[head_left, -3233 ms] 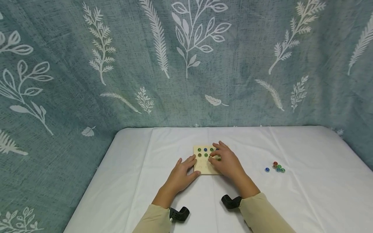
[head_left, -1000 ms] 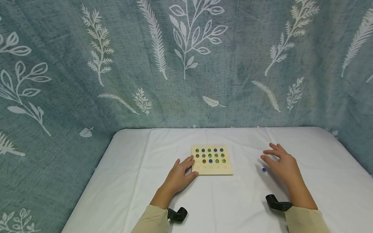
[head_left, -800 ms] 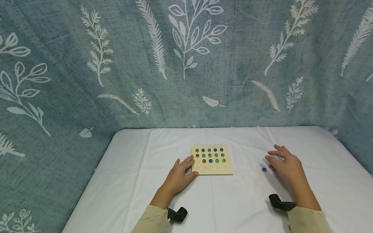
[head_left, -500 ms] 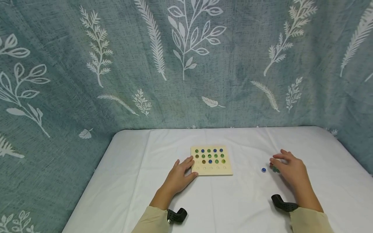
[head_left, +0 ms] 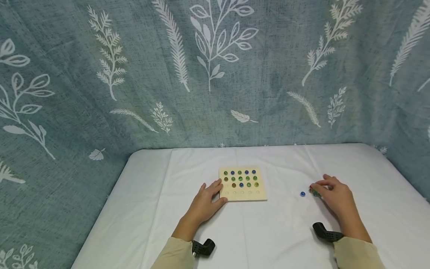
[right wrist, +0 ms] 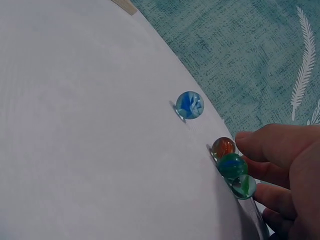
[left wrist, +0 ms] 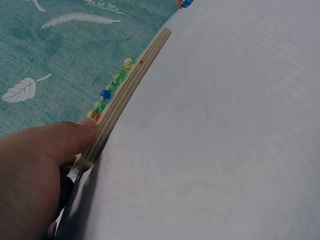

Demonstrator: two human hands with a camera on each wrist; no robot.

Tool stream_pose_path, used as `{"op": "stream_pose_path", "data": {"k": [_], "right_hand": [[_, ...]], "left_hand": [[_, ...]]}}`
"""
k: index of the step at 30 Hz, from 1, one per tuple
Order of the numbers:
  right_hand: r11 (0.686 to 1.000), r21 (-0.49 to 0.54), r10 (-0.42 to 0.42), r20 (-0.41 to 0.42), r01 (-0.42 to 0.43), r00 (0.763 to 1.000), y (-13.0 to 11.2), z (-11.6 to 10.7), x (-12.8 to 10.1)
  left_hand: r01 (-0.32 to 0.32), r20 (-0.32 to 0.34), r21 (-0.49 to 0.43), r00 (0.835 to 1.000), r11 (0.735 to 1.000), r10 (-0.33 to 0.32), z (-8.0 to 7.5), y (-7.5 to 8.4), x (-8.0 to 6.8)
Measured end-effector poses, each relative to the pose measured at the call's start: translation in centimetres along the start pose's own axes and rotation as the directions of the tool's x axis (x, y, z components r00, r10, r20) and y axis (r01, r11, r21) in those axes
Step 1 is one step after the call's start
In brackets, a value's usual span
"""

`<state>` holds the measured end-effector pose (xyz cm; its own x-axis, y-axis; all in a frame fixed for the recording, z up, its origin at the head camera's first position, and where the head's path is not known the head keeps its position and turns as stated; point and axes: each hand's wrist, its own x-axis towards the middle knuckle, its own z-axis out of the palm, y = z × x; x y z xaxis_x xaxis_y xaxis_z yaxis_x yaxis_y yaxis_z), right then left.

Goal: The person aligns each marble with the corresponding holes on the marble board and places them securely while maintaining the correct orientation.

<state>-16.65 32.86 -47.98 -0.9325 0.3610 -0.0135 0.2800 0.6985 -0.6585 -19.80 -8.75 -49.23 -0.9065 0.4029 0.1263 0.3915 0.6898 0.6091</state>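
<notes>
A square wooden board [head_left: 242,192] with rows of green, blue and amber marbles [head_left: 240,178] in its dimples lies mid-table; its front row of dimples is bare. My left hand [head_left: 206,200] rests flat at the board's front-left corner, thumb [left wrist: 60,145] pressed against the board's edge [left wrist: 130,90]. My right hand [head_left: 334,196] lies to the right beside a small cluster of loose marbles: amber [right wrist: 223,147], blue-green [right wrist: 232,166] and green [right wrist: 243,186]. Its curved fingertips [right wrist: 265,142] touch them without lifting any. A lone blue marble [right wrist: 190,105] [head_left: 302,193] sits just left of the cluster.
A white cloth [head_left: 268,231] covers the table. A teal leaf-print curtain [head_left: 215,74] hangs close behind and wraps the left and right sides. Black wrist camera mounts [head_left: 205,247] [head_left: 324,232] sit at both cuffs.
My right hand left the board, swung right to the loose marbles, sank toward the table and drew its fingers in around the cluster. The left hand stayed at the board's corner.
</notes>
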Motion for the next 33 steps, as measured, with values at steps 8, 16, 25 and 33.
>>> {"op": "stream_pose_path", "data": {"k": [8,16,25,33], "right_hand": [[1.0,-0.007,-0.01,-0.016,0.01,1.0,-0.1,0.2,0.0],[1.0,-0.023,-0.021,-0.001,0.021,1.0,-0.4,0.4,-0.3],[0.998,-0.025,-0.053,0.018,0.053,0.998,-0.9,0.7,-0.3],[0.993,-0.036,-0.108,0.041,0.109,0.993,-1.6,1.2,-0.4]], "left_hand": [[0.008,0.007,-0.008,1.0,1.0,-0.008,-0.1,0.0,0.1],[0.005,-0.006,-0.014,1.0,1.0,-0.005,0.0,0.1,-0.1],[0.009,-0.002,-0.025,1.0,1.0,-0.009,-0.1,0.1,-0.2],[-0.001,-0.007,-0.024,1.0,1.0,0.0,-0.2,0.1,-0.1]]}}
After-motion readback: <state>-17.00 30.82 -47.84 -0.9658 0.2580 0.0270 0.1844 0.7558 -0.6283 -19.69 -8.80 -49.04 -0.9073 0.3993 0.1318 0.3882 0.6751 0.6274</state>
